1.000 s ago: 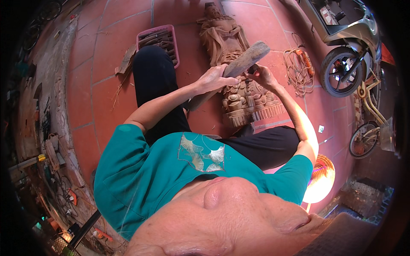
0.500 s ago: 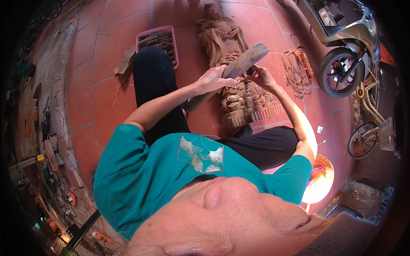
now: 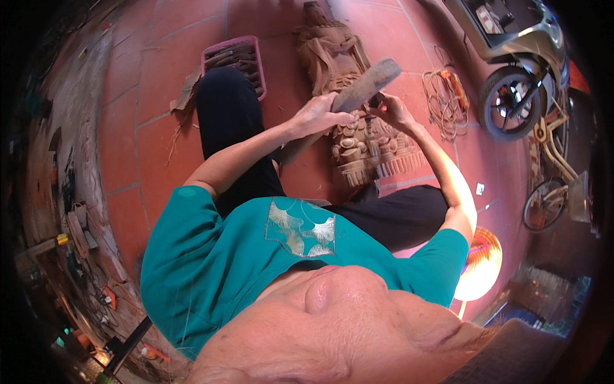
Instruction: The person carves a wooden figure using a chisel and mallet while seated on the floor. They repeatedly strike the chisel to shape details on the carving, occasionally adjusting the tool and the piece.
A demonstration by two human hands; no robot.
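Observation:
A carved wooden statue (image 3: 377, 150) of a robed figure lies on its back on the tiled floor, its head away from me and its base near my legs. Across it, my left hand (image 3: 318, 116) is closed round a worn wooden mallet (image 3: 368, 84), whose broad end slants up to the right. The mallet's lower part runs down-left behind my wrist. Just right of the mallet, my right hand (image 3: 394, 113) is closed in a pinch over the statue's lower half. From its fingers shows the dark end of a chisel-like tool (image 3: 376, 100); the rest is hidden.
Beyond my raised left knee stands a pink basket (image 3: 261, 64) of carving tools. Right of the statue lies a coiled orange cord (image 3: 446, 105). A motorbike (image 3: 511, 102) and a bicycle (image 3: 547, 198) stand at the right. A glowing round lamp (image 3: 480, 272) is beside my right elbow.
The mallet's broad end and both hands have shifted only slightly. Both hands keep their grips. The view has tilted a little, and the statue lies where it was.

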